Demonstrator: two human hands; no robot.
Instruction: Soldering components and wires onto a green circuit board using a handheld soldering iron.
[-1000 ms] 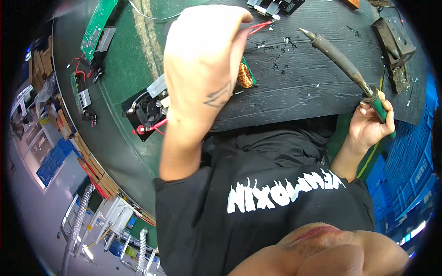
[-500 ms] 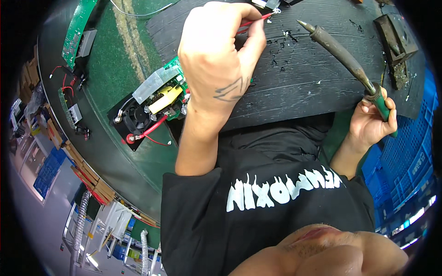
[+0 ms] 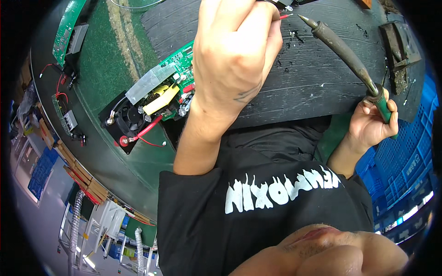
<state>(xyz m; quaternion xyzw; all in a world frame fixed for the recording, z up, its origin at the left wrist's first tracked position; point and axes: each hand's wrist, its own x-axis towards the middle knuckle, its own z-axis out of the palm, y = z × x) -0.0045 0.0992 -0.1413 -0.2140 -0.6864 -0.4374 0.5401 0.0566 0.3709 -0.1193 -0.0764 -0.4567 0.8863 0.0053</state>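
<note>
The left hand (image 3: 235, 55) pinches the red wire (image 3: 286, 16) and its end pokes out right, just beside but not touching the tip of the soldering iron (image 3: 340, 49), which slants from far left to near right in the right hand's (image 3: 368, 121) curled fingers.

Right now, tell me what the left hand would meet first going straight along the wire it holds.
Likely the pointed tip of the soldering iron in the right hand, just past the end of the red wire. Depth is unclear, so the left hand might pass above or below it.
</note>
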